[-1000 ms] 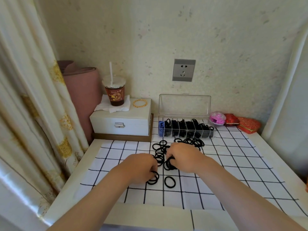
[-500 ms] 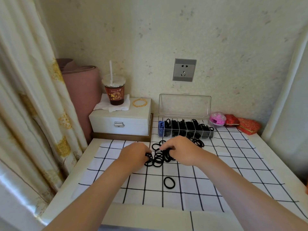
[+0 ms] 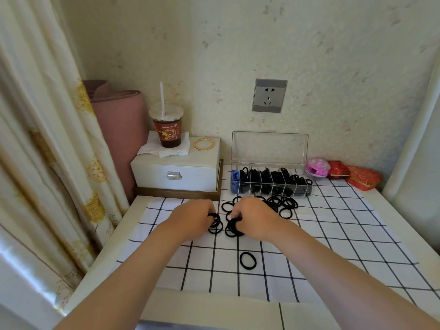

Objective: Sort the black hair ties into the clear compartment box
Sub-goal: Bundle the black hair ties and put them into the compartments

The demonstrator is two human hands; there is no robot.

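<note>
A heap of black hair ties [image 3: 283, 203] lies on the checked cloth [image 3: 333, 236] in front of the clear compartment box [image 3: 269, 148], whose lid stands open against the wall. Its compartments hold many black ties and one blue item at the left end. My left hand [image 3: 190, 217] is closed on a few black ties at the heap's left side. My right hand [image 3: 254, 216] grips a bunch of black ties beside it. The two hands sit close together. One single hair tie [image 3: 248, 260] lies alone on the cloth nearer to me.
A white jewellery box [image 3: 176, 172] at the back left carries a drink cup with a straw [image 3: 167, 129] and a gold bangle [image 3: 204, 144]. A pink case [image 3: 317, 167] and red boxes [image 3: 354, 176] sit at the back right. A curtain [image 3: 47, 139] hangs on the left.
Both hands moved away from me toward the heap, gathering ties from the cloth. The left hand brought its ties up beside the right hand. The lone tie stayed put.
</note>
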